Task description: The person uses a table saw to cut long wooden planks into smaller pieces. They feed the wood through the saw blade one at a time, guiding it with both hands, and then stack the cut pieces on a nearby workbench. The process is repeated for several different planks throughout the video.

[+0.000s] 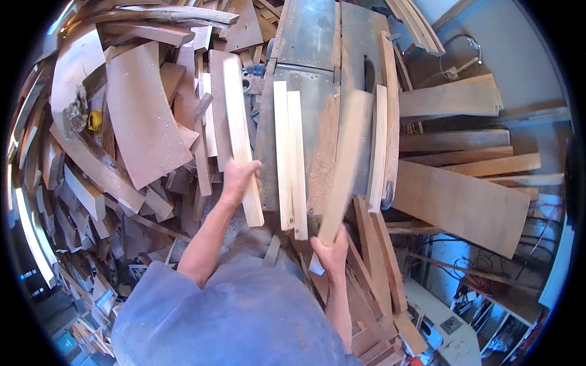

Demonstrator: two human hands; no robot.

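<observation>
Two bare hands each held a piece of wood above or beside a grey machine table (360, 24). The left hand (239, 175) had its fingers closed around a pale strip (237, 110) toward its near end; this strip stood off the table's left side, its far part in front of a reddish-brown board (220, 116). The right hand (331, 249) gripped a wider light board (347, 171) by its near end, thumb and fingers narrowed on the wood, though I could not tell exactly how each finger lay. That board slanted away over the table, its outline blurred. Between the two held pieces, a pair of pale strips (291, 158) lay side by side, near a patch of sawdust (325, 143), and another pale strip (378, 146) lay toward the table's right edge. The likeliest trouble, to my eye, was the wider board: held only at one end, it could tip or twist under its own length and knock the loose strips askew. The sawdust might let wood slide underneath it, and a dark slot (369, 72) in the table seemed a poor place for a stray tip or fingers. On the left, the strip's far end could snag on the crowded wood pile (146, 116), since stacked boards leaned close by, and pull the grip crooked.
</observation>
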